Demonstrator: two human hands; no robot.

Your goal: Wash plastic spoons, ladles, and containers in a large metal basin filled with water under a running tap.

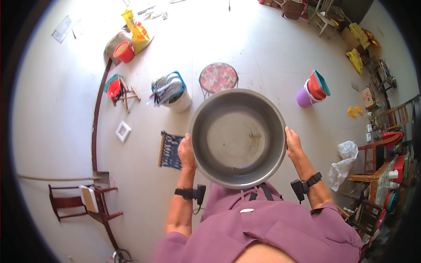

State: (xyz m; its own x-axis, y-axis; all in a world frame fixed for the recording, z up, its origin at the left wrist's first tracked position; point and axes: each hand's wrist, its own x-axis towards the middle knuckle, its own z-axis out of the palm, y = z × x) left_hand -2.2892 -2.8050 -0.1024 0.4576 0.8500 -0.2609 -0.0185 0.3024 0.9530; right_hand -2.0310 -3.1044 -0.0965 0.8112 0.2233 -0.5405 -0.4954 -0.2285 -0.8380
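Note:
A large round metal basin [232, 136] is held up in front of my body, its open top facing me. Its inside is grey, with a small dark greenish smear on the bottom toward the right. My left hand [186, 152] is closed on the basin's left rim, and my right hand [293, 141] grips the right rim. The fingers curl partly out of sight behind the wall. Just beyond the basin stands a round stool [218, 77] with a pink floral seat, partly covered by it. A small folding stool with a blue woven seat [171, 151] is beside my left hand.
Ahead left stands a white bucket [180, 103] filled with pale and dark items. Stacked purple, red and teal buckets [307, 97] are at the right. A wooden chair [70, 202] stands at lower left. Crumpled clear plastic [344, 164] lies near furniture on the right.

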